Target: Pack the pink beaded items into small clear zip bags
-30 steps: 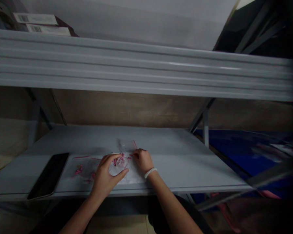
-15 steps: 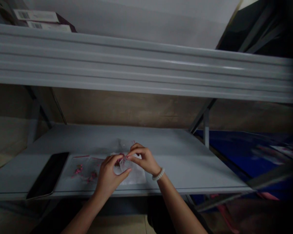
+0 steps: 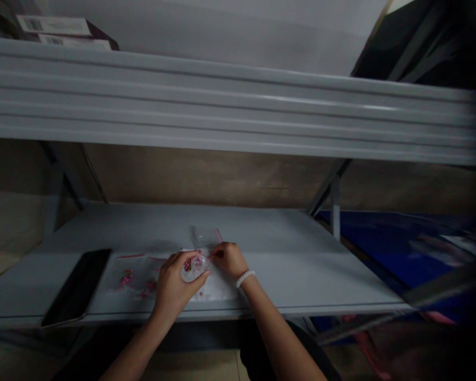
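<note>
My left hand (image 3: 176, 280) cups a small transparent plastic bag (image 3: 195, 268) holding pink beads. My right hand (image 3: 230, 260) is curled at the top edge of that bag, its fingertips pressed against the plastic. A white beaded bracelet (image 3: 245, 279) circles my right wrist. Under both hands lies a larger transparent zip bag (image 3: 218, 288). To the left, more pink beads (image 3: 126, 278) sit inside another transparent bag with a red-edged seal.
A black tablet (image 3: 77, 286) lies at the left on the grey metal shelf (image 3: 309, 275). A grey shelf beam (image 3: 222, 106) runs overhead, with barcoded boxes (image 3: 53, 25) above it. A blue sheet (image 3: 381, 248) lies beyond the shelf's right side.
My right hand has dropped from above the small bag and closed in on its top edge. My left hand stays nearly in place around the bag.
</note>
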Motion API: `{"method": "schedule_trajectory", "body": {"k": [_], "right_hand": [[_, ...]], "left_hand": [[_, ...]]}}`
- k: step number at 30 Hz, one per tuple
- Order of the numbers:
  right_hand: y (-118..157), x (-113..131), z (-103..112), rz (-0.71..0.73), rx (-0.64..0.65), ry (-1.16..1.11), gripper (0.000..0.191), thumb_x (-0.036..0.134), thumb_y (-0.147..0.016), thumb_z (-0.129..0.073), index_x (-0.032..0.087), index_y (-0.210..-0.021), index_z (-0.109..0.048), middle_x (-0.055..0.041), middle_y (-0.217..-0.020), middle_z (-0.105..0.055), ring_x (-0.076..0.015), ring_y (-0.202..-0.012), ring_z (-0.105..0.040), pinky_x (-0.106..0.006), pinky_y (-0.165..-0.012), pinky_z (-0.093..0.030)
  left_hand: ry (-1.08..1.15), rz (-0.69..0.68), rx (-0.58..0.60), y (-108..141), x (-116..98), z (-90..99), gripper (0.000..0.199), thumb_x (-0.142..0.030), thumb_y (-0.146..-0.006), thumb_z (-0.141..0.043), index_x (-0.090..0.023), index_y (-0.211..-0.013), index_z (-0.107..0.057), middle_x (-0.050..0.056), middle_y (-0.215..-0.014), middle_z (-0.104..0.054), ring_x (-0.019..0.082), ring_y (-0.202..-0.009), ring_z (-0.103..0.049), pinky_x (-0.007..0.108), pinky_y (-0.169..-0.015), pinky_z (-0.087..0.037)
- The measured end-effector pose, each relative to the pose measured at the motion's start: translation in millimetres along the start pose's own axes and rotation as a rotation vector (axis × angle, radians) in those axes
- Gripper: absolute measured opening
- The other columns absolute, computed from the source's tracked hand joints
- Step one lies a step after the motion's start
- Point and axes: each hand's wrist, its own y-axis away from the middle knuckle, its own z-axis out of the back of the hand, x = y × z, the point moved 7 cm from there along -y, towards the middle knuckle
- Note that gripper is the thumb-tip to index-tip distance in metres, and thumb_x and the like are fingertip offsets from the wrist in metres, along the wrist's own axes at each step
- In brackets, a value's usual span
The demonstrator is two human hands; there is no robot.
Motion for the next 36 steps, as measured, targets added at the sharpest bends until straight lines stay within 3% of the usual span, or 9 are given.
{"method": "schedule_trajectory", "body": {"k": [5,9,13,16,18,21,26,32,36], "right_hand": [[-2,3,1,-0.014,-0.023,-0.008,0.013,0.007,-0.068,-0.061,0.014,-0.069,-0.072,-0.0070,-0.068,-0.070,-0.0141,-0.060,-0.060,-0.022,-0.060,-0.041],[2,21,26,0.016,-0.102,-0.342,0.011,0.020,-0.077,-0.061,0.014,-0.076,-0.070,-0.0060,-0.074,-0.070,-0.0129,-0.065,-0.060,-0.022,-0.062,-0.043],[8,56,38,0.206,0.012,-0.534,0.021,0.036,-0.080,-0.063,0.016,-0.080,-0.071,-0.0045,-0.077,-0.066,-0.0124,-0.070,-0.058,-0.022,-0.064,-0.045],[9,61,36,0.263,0.048,-0.575,0.020,0.035,-0.081,-0.062,0.017,-0.080,-0.071,-0.0045,-0.077,-0.065,-0.0131,-0.073,-0.060,-0.024,-0.069,-0.046],[4,49,34,0.208,-0.010,-0.548,0.017,0.029,-0.082,-0.060,0.016,-0.081,-0.071,-0.0055,-0.080,-0.068,-0.0138,-0.074,-0.062,-0.025,-0.071,-0.047],[-5,24,25,0.058,-0.083,-0.265,0.013,0.014,-0.078,-0.059,0.015,-0.079,-0.071,-0.0065,-0.079,-0.070,-0.0147,-0.071,-0.063,-0.024,-0.070,-0.046],[-13,9,1,-0.051,0.010,0.149,0.021,0.004,-0.074,-0.056,0.016,-0.079,-0.073,-0.0091,-0.083,-0.072,-0.0182,-0.079,-0.064,-0.025,-0.076,-0.044],[-14,14,1,-0.080,-0.034,0.175,0.018,0.003,-0.076,-0.055,0.013,-0.078,-0.071,-0.0135,-0.085,-0.069,-0.0202,-0.084,-0.062,-0.027,-0.077,-0.043],[-10,36,23,0.050,-0.127,-0.169,0.010,0.015,-0.081,-0.059,0.015,-0.081,-0.069,-0.0066,-0.081,-0.068,-0.0148,-0.076,-0.059,-0.025,-0.074,-0.045]], "left_hand": [[-0.008,0.012,0.000,0,2,2.1,0.029,-0.028,-0.070,-0.070,-0.022,-0.097,-0.061,0.003,-0.095,-0.066,0.020,-0.089,-0.061,0.034,-0.081,-0.049],[-0.018,0.027,0.012,1,2,1.4,0.028,-0.029,-0.070,-0.069,-0.023,-0.096,-0.062,0.003,-0.093,-0.066,0.020,-0.088,-0.061,0.033,-0.080,-0.048],[-0.009,0.034,0.010,1,4,-0.5,0.028,-0.030,-0.069,-0.069,-0.022,-0.095,-0.062,0.003,-0.092,-0.066,0.020,-0.086,-0.061,0.033,-0.079,-0.048],[0.010,0.031,0.007,1,5,-0.1,0.029,-0.029,-0.070,-0.069,-0.022,-0.096,-0.062,0.003,-0.093,-0.066,0.020,-0.087,-0.061,0.033,-0.079,-0.048],[0.009,0.035,0.002,0,5,1.9,0.027,-0.029,-0.070,-0.069,-0.023,-0.095,-0.062,0.002,-0.093,-0.066,0.020,-0.088,-0.061,0.033,-0.080,-0.048],[-0.007,0.049,0.001,0,6,5.3,0.027,-0.029,-0.070,-0.069,-0.023,-0.096,-0.062,0.002,-0.094,-0.066,0.020,-0.089,-0.061,0.033,-0.081,-0.048],[-0.022,0.068,0.013,0,9,6.9,0.028,-0.030,-0.071,-0.069,-0.024,-0.097,-0.061,0.002,-0.095,-0.066,0.020,-0.090,-0.061,0.034,-0.082,-0.048],[-0.009,0.050,-0.004,1,10,7.5,0.027,-0.029,-0.070,-0.069,-0.023,-0.096,-0.062,0.003,-0.093,-0.067,0.020,-0.088,-0.062,0.033,-0.080,-0.049],[-0.016,0.054,-0.018,0,11,7.2,0.027,-0.028,-0.069,-0.070,-0.023,-0.094,-0.063,0.003,-0.092,-0.067,0.020,-0.087,-0.062,0.034,-0.080,-0.049]]}}
